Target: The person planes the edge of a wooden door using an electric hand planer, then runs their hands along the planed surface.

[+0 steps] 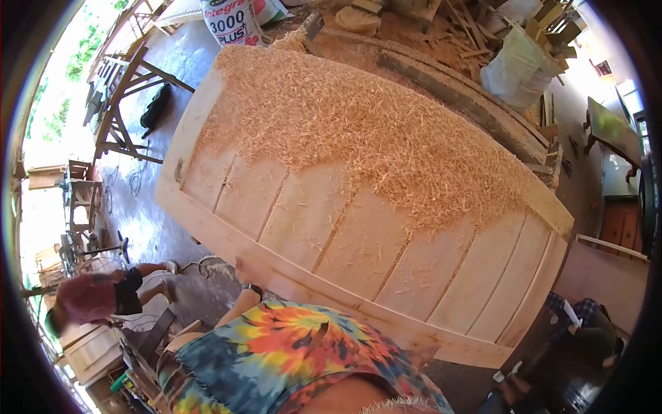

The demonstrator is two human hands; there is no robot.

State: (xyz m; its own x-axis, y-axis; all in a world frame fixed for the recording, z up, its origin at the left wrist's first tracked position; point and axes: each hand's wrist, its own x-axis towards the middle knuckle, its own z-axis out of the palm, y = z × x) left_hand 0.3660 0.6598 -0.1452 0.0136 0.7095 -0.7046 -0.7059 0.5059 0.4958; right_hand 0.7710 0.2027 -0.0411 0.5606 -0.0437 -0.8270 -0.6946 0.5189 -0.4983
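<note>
A large wooden panel (296,207) made of several boards in a frame lies before me, and a thick heap of wood shavings (358,124) covers its far half. At the panel's near edge, on the left, my left hand (244,270) grips the frame; a dark watch is on that wrist. Further right along the same edge, my right hand (423,355) holds the frame, mostly hidden by my tie-dye shirt. Fingers of both hands show only in part. Thin shavings are scattered over the nearer boards.
Behind the panel are a long beam (455,93), scrap wood and a white sack (517,65). A printed sack (231,24) stands at its far left corner. Wooden trestles (121,103) stand left. One person (89,297) is at left, another (586,338) at lower right.
</note>
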